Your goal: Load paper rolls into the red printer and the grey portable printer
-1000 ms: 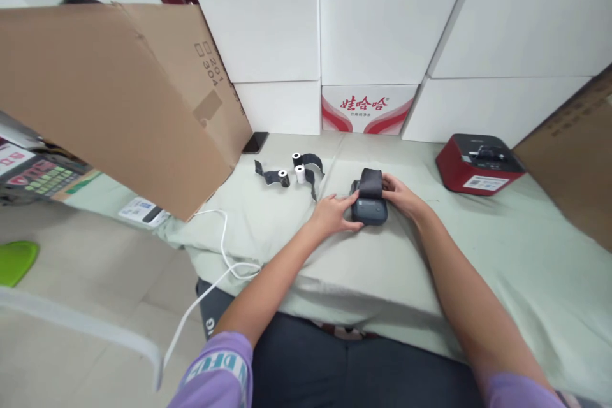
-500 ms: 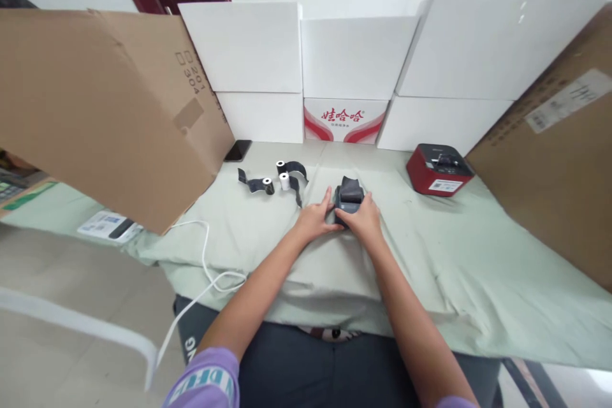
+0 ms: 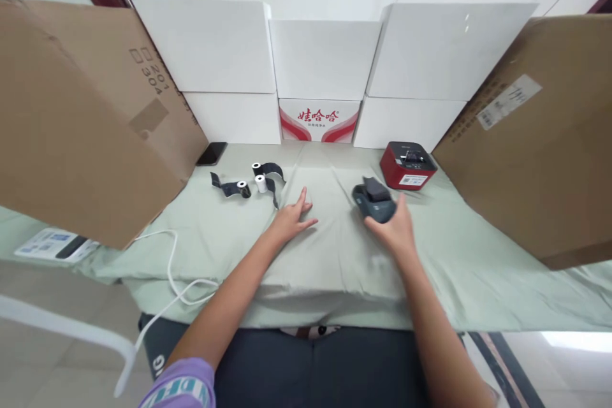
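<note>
My right hand grips a small dark portable label printer from its near right side. A strip of black paper stands out of the printer's top. My left hand is apart from it, over the cloth with fingers spread and nothing in them. Beyond my left hand lie small rolls with black strips partly unwound: one at the left, one at the back and a white-sided one. A red and black box-shaped device sits behind my right hand.
White boxes are stacked along the back of the cloth-covered table. Brown cardboard panels stand at the left and right. A black phone lies by the left panel. A white cable trails over the front edge.
Both hands were on the printer. My left hand has let go, and my right hand has lifted the printer and carried it right, towards the red device. The view has turned slightly right.
</note>
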The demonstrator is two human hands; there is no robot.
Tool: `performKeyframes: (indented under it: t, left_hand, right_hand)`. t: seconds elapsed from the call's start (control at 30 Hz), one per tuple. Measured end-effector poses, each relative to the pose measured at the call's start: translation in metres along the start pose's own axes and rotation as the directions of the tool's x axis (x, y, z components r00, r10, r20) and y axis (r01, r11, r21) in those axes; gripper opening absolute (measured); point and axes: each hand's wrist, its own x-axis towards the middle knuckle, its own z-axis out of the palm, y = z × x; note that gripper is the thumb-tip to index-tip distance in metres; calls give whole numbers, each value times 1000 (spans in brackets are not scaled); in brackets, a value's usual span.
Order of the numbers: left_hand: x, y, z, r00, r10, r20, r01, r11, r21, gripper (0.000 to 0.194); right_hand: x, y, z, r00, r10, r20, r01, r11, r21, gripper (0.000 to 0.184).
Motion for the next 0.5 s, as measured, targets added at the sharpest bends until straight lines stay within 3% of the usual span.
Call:
performKeyframes:
  t: [0.1,0.2,0.3,0.5]
  left_hand:
    - [1,0,1,1000,-15,-4,15,1000,6,102]
    - [1,-1,3,1000,-2,-19,2,1000,3,98]
    - [1,0,5,1000,-1,-30,1,1000,2,95]
    - [2,-1,6,999,15,-43,-14,1000,8,90]
  right_hand:
    - [9,38,-58,960,35,-277,-94,974,-204,111]
    - [19,68,-93,931,75,-358,-182,944,-276,114]
    - [26,88,-102,936,111,-333,-212,934,-286,117]
    - [32,109,-89,942,132,-308,-214,945,-248,116]
